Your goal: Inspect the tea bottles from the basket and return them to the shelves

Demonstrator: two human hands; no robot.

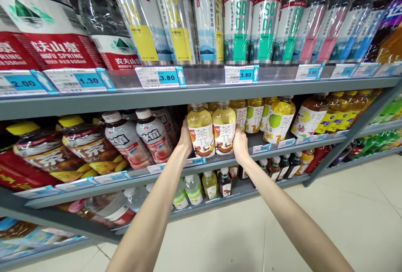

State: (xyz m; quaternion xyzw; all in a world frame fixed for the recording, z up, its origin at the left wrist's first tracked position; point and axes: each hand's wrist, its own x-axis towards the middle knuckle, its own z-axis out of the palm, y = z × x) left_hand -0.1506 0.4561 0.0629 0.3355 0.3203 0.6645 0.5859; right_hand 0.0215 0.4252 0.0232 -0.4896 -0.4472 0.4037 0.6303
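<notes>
I hold the left bottle [201, 132] with my left fingers [186, 133] and the right bottle [224, 129] with my right fingers [239, 137], outer sides, both upright at the shelf's [125, 185] front edge.

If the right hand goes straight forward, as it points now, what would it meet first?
Probably the white-labelled 茶π tea bottle just beyond the right hand, though the remaining gap is hard to judge.
</notes>
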